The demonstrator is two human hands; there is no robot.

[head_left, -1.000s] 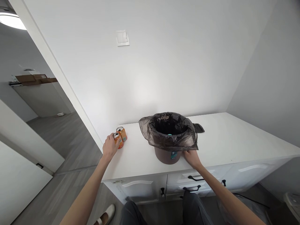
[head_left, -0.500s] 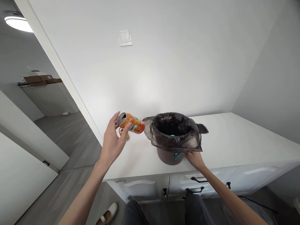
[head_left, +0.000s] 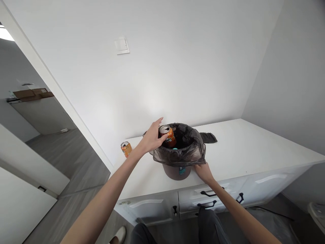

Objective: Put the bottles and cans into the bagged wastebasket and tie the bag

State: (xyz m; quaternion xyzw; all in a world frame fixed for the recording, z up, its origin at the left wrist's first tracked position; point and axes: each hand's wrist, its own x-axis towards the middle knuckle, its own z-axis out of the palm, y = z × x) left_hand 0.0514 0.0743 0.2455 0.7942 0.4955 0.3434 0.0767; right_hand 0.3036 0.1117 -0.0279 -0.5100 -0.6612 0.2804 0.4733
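An orange drink can (head_left: pixel 169 136) stands nearly upright inside the mouth of a small brown trash bin (head_left: pixel 175 172) lined with a black trash bag (head_left: pixel 177 157). My left hand (head_left: pixel 151 137) is at the bin's left rim, fingers spread above the can and thumb in front of it; the grip looks loosened. My right hand (head_left: pixel 203 171) holds the bin's lower right side under the hanging bag, its fingertips partly hidden. A second orange can (head_left: pixel 126 148) stands upright on the white cabinet top, left of the bin. A teal item (head_left: pixel 175 148) shows inside the bag.
The white cabinet (head_left: pixel 228 149) has black handles (head_left: pixel 208 204) on its front. A black part of the bag (head_left: pixel 208 137) lies behind the bin. A wall with a light switch (head_left: pixel 122 45) rises behind, and a doorway opens on the left.
My left hand has moved right with the can, from beside the bin to its mouth, and the can has turned upright. My right hand stays at the bin. The view has shifted.
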